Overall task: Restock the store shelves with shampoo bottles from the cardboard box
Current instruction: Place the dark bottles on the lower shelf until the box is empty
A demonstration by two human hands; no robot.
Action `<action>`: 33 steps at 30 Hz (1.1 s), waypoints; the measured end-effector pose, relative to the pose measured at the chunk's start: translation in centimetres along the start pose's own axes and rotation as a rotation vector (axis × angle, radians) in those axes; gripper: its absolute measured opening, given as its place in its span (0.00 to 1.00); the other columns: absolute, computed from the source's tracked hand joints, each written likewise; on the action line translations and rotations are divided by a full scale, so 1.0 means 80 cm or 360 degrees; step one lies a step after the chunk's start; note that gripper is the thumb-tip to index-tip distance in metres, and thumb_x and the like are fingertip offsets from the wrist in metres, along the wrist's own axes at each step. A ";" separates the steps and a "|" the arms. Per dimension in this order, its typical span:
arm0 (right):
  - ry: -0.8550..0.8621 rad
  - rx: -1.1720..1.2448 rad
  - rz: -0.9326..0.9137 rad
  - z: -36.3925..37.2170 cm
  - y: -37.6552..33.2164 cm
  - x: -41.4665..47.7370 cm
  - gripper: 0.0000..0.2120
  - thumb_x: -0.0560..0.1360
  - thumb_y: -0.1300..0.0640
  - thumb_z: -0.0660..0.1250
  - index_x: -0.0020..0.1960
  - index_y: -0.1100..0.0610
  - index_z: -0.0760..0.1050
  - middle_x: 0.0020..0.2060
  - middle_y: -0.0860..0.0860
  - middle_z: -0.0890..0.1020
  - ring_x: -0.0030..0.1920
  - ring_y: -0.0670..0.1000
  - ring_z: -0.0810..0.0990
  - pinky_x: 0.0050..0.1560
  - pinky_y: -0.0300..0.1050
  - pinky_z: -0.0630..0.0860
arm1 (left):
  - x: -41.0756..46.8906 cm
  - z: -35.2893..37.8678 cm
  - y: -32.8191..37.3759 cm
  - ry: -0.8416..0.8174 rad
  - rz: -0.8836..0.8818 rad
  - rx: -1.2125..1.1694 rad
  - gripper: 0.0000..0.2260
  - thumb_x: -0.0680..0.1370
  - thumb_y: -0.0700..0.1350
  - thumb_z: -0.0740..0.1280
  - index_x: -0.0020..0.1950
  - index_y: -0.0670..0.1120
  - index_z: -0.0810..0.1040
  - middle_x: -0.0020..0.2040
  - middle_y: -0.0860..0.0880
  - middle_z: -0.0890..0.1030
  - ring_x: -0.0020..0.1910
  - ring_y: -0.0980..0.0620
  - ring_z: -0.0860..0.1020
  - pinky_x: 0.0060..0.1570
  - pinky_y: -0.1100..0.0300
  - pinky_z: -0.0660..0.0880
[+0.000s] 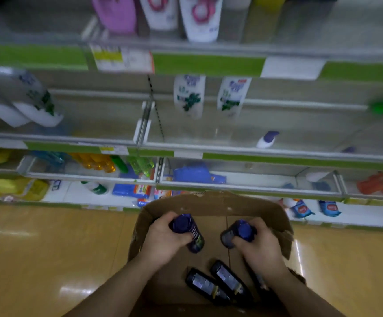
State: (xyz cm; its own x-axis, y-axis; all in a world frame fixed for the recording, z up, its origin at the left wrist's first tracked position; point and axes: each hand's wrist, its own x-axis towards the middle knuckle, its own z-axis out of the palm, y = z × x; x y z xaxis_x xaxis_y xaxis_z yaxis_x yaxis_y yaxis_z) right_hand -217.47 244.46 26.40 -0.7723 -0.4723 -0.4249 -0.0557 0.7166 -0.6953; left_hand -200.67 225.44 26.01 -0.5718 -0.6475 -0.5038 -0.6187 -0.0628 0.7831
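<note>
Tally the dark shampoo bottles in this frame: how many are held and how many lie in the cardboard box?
Left-hand bottle, gripped by left hand: 1
Right-hand bottle, gripped by right hand: 1
Loose bottles lying in cardboard box: 2
Total: 4. A dark shape beside the right forearm may be another; unclear.

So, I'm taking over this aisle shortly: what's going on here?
A person is restocking. The left hand grips one dark shampoo bottle and the right hand grips a second bottle, both over the open cardboard box. At least two more bottles lie flat inside. The middle shelf ahead holds a few white bottles.
</note>
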 end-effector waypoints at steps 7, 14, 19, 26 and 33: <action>0.0082 0.0250 -0.0403 -0.102 -0.122 -0.050 0.19 0.53 0.44 0.72 0.44 0.41 0.74 0.37 0.40 0.83 0.35 0.40 0.79 0.32 0.32 0.72 | -0.054 -0.038 0.141 0.0043 0.0346 -0.0139 0.15 0.61 0.48 0.79 0.46 0.54 0.82 0.42 0.59 0.86 0.39 0.63 0.83 0.41 0.67 0.74; 0.0166 0.0402 -0.0810 -0.209 -0.248 -0.095 0.16 0.55 0.47 0.72 0.39 0.50 0.72 0.32 0.47 0.79 0.29 0.43 0.72 0.31 0.38 0.69 | -0.113 -0.073 0.283 0.0134 0.0752 -0.0214 0.12 0.70 0.42 0.79 0.49 0.54 0.83 0.45 0.62 0.86 0.43 0.64 0.82 0.42 0.71 0.77; 0.0309 0.0325 -0.1004 -0.289 -0.329 -0.111 0.16 0.57 0.44 0.73 0.38 0.48 0.71 0.29 0.44 0.79 0.26 0.39 0.72 0.25 0.31 0.69 | -0.149 -0.096 0.381 0.0180 0.1059 -0.0301 0.09 0.73 0.41 0.77 0.50 0.51 0.84 0.44 0.59 0.87 0.41 0.64 0.82 0.38 0.75 0.73; 0.0411 0.0312 -0.0949 -0.361 -0.404 -0.080 0.20 0.61 0.49 0.75 0.43 0.61 0.72 0.31 0.52 0.78 0.25 0.48 0.72 0.24 0.40 0.71 | -0.152 -0.112 0.482 0.0250 0.1227 -0.0178 0.06 0.74 0.45 0.75 0.48 0.55 0.83 0.42 0.63 0.85 0.40 0.68 0.81 0.35 0.77 0.72; 0.0526 0.0340 -0.0865 -0.384 -0.431 -0.016 0.11 0.65 0.49 0.74 0.43 0.51 0.76 0.33 0.50 0.82 0.27 0.50 0.75 0.27 0.43 0.73 | -0.110 -0.115 0.529 0.0304 0.1201 -0.0123 0.09 0.75 0.50 0.74 0.54 0.52 0.83 0.49 0.57 0.86 0.48 0.59 0.82 0.44 0.62 0.74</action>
State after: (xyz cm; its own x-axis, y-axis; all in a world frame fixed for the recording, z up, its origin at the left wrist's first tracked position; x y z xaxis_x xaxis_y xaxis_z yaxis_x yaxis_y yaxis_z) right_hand -234.01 236.13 68.77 -0.8248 -0.5311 0.1940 -0.3911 0.2879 -0.8742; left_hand -216.88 221.52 66.93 -0.7161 -0.6551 0.2408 -0.0563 0.3981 0.9156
